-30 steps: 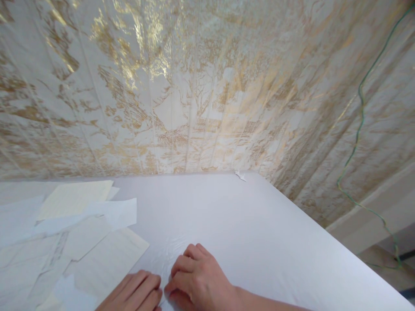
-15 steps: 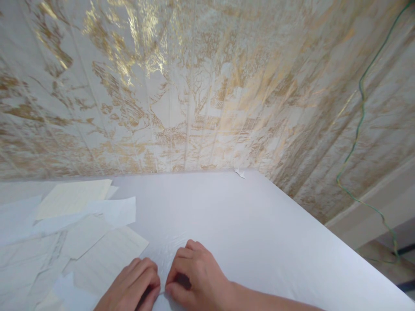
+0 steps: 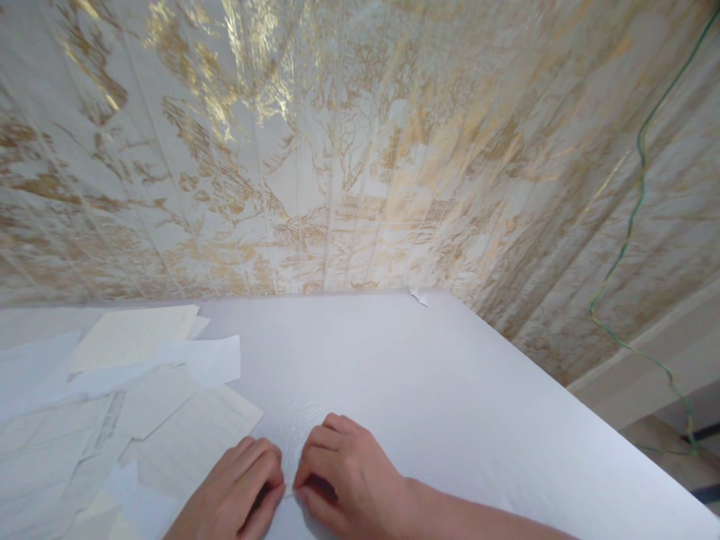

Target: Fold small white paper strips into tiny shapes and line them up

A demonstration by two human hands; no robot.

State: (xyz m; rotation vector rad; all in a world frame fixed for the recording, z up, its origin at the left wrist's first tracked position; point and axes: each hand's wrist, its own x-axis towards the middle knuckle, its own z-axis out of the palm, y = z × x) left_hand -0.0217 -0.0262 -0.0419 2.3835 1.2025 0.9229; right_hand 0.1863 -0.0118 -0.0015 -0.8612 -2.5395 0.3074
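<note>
Low in the head view, my left hand (image 3: 239, 484) and my right hand (image 3: 352, 472) are close together, thumbs against fingertips in a pinch. A sliver of white paper (image 3: 289, 493) shows in the narrow gap between them, held from both sides. Most of it is hidden behind my fingers, so its shape cannot be made out. Both hands rest at the white tabletop (image 3: 382, 360). To the left, near my left hand, lies a spread of loose cream and white paper sheets (image 3: 191, 435), partly overlapping.
A small folded white paper figure (image 3: 419, 298) sits at the far edge, by the gold-patterned wall covering (image 3: 304, 172). On the right, a green cord (image 3: 635, 217) hangs down past the slanting table edge (image 3: 590, 409).
The view has shifted slightly, so the sheets and figure appear a little higher and further right. Both hands keep their pinch on the paper, moving only slightly.
</note>
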